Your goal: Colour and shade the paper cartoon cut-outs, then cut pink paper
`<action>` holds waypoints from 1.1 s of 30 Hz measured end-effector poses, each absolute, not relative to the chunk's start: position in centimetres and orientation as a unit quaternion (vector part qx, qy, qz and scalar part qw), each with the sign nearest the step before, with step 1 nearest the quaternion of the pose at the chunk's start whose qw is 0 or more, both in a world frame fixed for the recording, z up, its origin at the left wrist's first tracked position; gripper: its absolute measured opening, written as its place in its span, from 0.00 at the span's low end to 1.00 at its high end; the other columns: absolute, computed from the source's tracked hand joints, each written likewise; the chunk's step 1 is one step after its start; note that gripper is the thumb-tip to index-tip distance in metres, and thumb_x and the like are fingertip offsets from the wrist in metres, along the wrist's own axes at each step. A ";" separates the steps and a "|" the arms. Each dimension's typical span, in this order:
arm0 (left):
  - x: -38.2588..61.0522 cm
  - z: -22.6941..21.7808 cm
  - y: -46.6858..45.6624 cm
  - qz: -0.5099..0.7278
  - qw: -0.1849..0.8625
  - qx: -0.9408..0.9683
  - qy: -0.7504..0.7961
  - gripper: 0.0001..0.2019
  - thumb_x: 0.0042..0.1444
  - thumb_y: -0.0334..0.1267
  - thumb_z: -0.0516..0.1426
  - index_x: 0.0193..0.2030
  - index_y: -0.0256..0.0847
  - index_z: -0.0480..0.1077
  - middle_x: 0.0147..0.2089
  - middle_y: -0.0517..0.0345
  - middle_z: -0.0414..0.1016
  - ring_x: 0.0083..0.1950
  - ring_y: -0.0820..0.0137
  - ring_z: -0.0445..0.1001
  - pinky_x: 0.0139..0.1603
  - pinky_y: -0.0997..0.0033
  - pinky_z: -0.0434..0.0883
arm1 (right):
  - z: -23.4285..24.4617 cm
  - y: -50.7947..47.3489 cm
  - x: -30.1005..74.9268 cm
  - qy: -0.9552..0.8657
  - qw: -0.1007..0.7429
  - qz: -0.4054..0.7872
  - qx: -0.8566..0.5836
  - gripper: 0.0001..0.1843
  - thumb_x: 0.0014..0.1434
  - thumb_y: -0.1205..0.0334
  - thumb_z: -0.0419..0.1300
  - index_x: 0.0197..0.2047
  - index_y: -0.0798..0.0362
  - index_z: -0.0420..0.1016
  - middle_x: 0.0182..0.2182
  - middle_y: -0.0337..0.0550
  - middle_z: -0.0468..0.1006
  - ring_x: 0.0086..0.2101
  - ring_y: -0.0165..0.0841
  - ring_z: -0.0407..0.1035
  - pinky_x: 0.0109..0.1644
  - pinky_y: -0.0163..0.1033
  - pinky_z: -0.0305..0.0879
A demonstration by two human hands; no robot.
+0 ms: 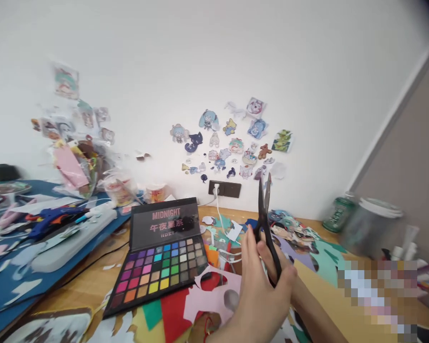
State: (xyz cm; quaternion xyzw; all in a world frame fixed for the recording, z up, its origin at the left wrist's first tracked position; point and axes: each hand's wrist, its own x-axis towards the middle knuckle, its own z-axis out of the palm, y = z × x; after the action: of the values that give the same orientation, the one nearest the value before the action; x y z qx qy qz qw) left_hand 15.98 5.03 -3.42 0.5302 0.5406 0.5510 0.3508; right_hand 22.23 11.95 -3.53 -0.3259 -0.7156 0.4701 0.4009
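Black-handled scissors (pixel 265 214) point upward in front of me, their blades slightly apart. My left hand (pixel 259 290) is closed around the handles, with its back towards me and its thumb on the right side. Behind it, my right hand (pixel 277 257) also grips the handles, its forearm coming in from the lower right. The left hand hides much of the right hand's fingers and part of the handles. Just left of my hands lies a pink paper sheet (pixel 196 305) with holes cut in it.
An open eyeshadow palette (pixel 164 267) stands left of my hands. Coloured paper scraps (pixel 177 309) cover the wooden table around it. A blue glue gun (pixel 53 219) lies far left. At right are a green bottle (pixel 338 214) and a lidded tub (pixel 372 228). A cable is plugged into the wall socket (pixel 230 189).
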 end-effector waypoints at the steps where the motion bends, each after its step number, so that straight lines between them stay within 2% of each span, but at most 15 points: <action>1: 16.5 -3.7 5.6 0.565 0.346 0.526 0.534 0.42 0.51 0.40 0.54 0.67 0.35 0.33 0.69 0.49 0.33 0.69 0.61 0.32 0.68 0.59 0.42 | -3.5 12.1 22.3 -0.718 0.402 0.463 -0.329 0.24 0.56 0.39 0.48 0.40 0.51 0.66 0.29 0.42 0.70 0.29 0.35 0.67 0.30 0.37 0.66; 3: 16.7 -4.6 6.5 0.594 0.321 0.528 0.515 0.43 0.49 0.41 0.56 0.67 0.33 0.36 0.69 0.45 0.36 0.69 0.59 0.35 0.68 0.59 0.43 | -3.4 12.4 22.4 -0.741 0.393 0.432 -0.332 0.21 0.56 0.41 0.49 0.36 0.51 0.66 0.26 0.40 0.68 0.26 0.32 0.64 0.27 0.35 0.63; 6: 15.7 -5.5 7.4 0.621 0.303 0.527 0.496 0.42 0.48 0.44 0.57 0.65 0.34 0.40 0.66 0.43 0.46 0.67 0.58 0.45 0.66 0.58 0.49 | -3.3 12.7 22.4 -0.781 0.368 0.373 -0.341 0.20 0.55 0.43 0.52 0.32 0.53 0.66 0.22 0.36 0.64 0.24 0.29 0.59 0.25 0.33 0.58; 9: 14.9 -5.6 7.7 0.628 0.291 0.525 0.496 0.38 0.47 0.44 0.59 0.63 0.41 0.47 0.61 0.47 0.55 0.63 0.59 0.54 0.63 0.57 0.54 | -3.2 12.7 22.1 -0.791 0.361 0.352 -0.346 0.18 0.54 0.46 0.54 0.28 0.54 0.65 0.20 0.34 0.63 0.23 0.28 0.58 0.25 0.32 0.55; 12: 14.7 -5.3 7.5 0.640 0.281 0.525 0.486 0.34 0.47 0.41 0.60 0.61 0.45 0.52 0.57 0.52 0.60 0.60 0.61 0.58 0.61 0.59 0.57 | -3.1 12.5 21.9 -0.778 0.377 0.362 -0.349 0.16 0.52 0.48 0.56 0.26 0.54 0.66 0.19 0.34 0.64 0.21 0.27 0.58 0.24 0.31 0.55; 21: 13.9 -4.0 6.9 0.640 0.241 0.569 0.456 0.32 0.44 0.37 0.63 0.56 0.49 0.57 0.53 0.60 0.64 0.56 0.66 0.61 0.58 0.64 0.61 | -4.4 12.4 21.6 -0.740 0.436 0.373 -0.351 0.17 0.54 0.47 0.54 0.27 0.53 0.65 0.21 0.35 0.65 0.23 0.29 0.60 0.26 0.33 0.59; 24: 13.5 -3.5 7.0 0.619 0.230 0.598 0.455 0.27 0.45 0.37 0.63 0.52 0.49 0.60 0.48 0.61 0.65 0.52 0.67 0.63 0.54 0.64 0.63 | -4.6 12.7 21.5 -0.734 0.454 0.359 -0.356 0.18 0.54 0.46 0.54 0.26 0.53 0.65 0.22 0.37 0.66 0.25 0.31 0.62 0.28 0.34 0.60; 28: 12.9 -3.0 7.2 0.569 0.245 0.621 0.480 0.19 0.45 0.39 0.63 0.44 0.45 0.63 0.42 0.60 0.66 0.45 0.66 0.65 0.46 0.64 0.66 | -5.1 13.5 21.5 -0.730 0.433 0.373 -0.376 0.19 0.55 0.45 0.53 0.25 0.53 0.64 0.21 0.37 0.66 0.25 0.31 0.62 0.27 0.35 0.60; 33: 12.6 -3.0 7.8 0.538 0.260 0.622 0.507 0.19 0.47 0.40 0.61 0.45 0.44 0.63 0.41 0.58 0.66 0.44 0.65 0.66 0.45 0.63 0.66 | -5.1 14.1 21.5 -0.727 0.408 0.387 -0.393 0.20 0.55 0.43 0.51 0.27 0.53 0.65 0.22 0.37 0.67 0.26 0.32 0.63 0.29 0.36 0.62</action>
State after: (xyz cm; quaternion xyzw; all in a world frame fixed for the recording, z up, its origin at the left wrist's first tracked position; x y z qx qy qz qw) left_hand 12.56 7.76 -3.00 0.6218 0.5067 0.5378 0.2597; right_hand 21.48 14.08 -5.10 -0.3932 -0.7273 0.3871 0.4082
